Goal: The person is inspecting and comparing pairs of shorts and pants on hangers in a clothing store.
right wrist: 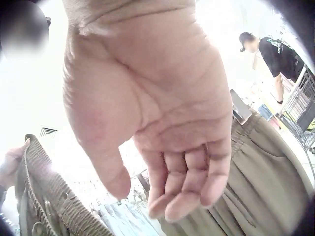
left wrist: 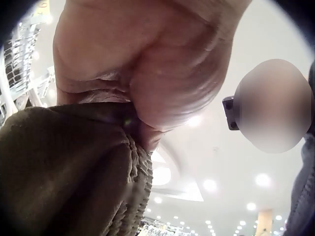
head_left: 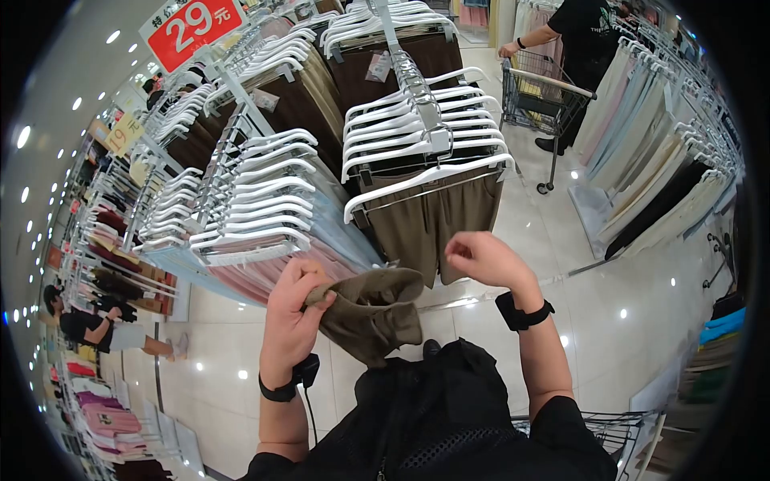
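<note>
My left hand (head_left: 290,313) grips a pair of brown-olive trousers (head_left: 370,321) by the edge, and the cloth hangs bunched to its right. In the left wrist view the gathered elastic waistband of these trousers (left wrist: 130,182) runs down from the pinching fingers. My right hand (head_left: 493,260) holds nothing; its fingers are loosely bent in the right wrist view. Just beyond it, similar trousers (head_left: 429,216) hang from a white hanger (head_left: 437,178) at the front of the rack. A metal clip (right wrist: 241,105) holds their waistband.
Racks of white hangers (head_left: 265,188) with pink and blue trousers stand at the left. Another rack of trousers (head_left: 642,120) is at the right. A person (head_left: 581,48) pushes a shopping cart (head_left: 539,90) in the aisle. Below my right arm is a wire cart (head_left: 601,429).
</note>
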Demonstrator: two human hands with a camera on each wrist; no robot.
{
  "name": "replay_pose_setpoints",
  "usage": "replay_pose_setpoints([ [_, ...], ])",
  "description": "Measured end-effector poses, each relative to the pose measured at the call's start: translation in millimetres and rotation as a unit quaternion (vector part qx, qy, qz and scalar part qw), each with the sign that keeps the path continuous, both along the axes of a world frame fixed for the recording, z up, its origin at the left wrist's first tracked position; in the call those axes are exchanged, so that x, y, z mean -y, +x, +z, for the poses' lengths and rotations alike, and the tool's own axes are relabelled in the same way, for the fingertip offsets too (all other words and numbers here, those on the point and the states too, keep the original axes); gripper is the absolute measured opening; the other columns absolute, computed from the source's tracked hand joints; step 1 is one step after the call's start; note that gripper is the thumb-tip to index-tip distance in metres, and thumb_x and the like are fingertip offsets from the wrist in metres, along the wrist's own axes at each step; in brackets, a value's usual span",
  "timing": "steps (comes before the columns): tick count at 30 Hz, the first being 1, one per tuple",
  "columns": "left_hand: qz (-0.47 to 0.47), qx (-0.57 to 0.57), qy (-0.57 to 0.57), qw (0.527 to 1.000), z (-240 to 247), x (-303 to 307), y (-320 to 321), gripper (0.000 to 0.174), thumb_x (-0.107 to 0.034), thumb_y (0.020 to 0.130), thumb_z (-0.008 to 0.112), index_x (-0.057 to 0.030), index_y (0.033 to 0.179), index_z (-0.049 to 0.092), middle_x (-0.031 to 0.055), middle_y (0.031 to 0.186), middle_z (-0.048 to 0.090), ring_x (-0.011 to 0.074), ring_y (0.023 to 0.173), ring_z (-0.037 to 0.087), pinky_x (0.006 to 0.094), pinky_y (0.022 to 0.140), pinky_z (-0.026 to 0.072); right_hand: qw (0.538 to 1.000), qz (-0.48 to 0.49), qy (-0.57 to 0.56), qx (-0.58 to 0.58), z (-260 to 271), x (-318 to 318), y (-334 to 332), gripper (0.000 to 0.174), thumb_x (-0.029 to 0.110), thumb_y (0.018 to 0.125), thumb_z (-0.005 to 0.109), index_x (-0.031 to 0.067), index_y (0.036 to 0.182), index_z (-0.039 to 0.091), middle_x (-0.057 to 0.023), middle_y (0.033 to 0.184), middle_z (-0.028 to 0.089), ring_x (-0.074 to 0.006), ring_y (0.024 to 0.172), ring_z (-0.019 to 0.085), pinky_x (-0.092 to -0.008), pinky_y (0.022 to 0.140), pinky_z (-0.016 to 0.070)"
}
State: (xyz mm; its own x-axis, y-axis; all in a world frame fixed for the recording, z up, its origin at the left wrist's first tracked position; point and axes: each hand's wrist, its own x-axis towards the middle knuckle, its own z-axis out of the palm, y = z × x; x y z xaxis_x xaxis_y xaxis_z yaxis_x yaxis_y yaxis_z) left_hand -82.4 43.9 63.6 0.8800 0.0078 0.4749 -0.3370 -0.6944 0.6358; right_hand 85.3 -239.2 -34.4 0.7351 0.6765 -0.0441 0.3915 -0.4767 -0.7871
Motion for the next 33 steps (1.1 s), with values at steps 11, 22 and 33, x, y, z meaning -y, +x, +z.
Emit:
replay_pose_setpoints([
  [11,0.063,-0.125,-0.014,0.990,12.1,17.0,6.8,0.015,-0.013,0.096,0.065,-0.0017,0.106,0.064,0.0165,0.075,0.064,0.0313,0.068,0.063,0.0333,0.065,0.0487,0.900,-0.024,0.153,0.408,50.8,-95.5,17.1,0.041,0.012,0.076,0.075,0.0037,0.113,0.062,-0.0113,0.117,0.062,-0.0294,0.115,0.057,-0.0399,0.101,0.0454],
  [22,0.113,0.016,-0.025,0.993,6.1,-0.5,-1.8,0.024,-0.022,0.102,0.059,0.0019,0.102,0.064,0.0057,0.076,0.063,0.0113,0.071,0.054,0.0265,0.066,0.0444,0.905,0.183,0.343,0.171,43.4,-93.3,-5.0,0.044,0.017,0.079,0.079,0.0047,0.118,0.064,-0.0110,0.116,0.065,-0.0298,0.110,0.060,-0.0392,0.099,0.0463],
  [33,0.154,0.049,-0.155,0.975,4.0,-23.9,27.2,0.025,-0.019,0.103,0.058,0.0034,0.092,0.063,-0.0035,0.075,0.056,0.0047,0.071,0.045,0.0227,0.063,0.0394,0.951,-0.030,0.306,0.021,-40.4,-38.4,-39.9,0.018,0.009,0.089,0.072,-0.0002,0.105,0.068,-0.0133,0.086,0.071,-0.0198,0.073,0.066,-0.0301,0.067,0.0509],
])
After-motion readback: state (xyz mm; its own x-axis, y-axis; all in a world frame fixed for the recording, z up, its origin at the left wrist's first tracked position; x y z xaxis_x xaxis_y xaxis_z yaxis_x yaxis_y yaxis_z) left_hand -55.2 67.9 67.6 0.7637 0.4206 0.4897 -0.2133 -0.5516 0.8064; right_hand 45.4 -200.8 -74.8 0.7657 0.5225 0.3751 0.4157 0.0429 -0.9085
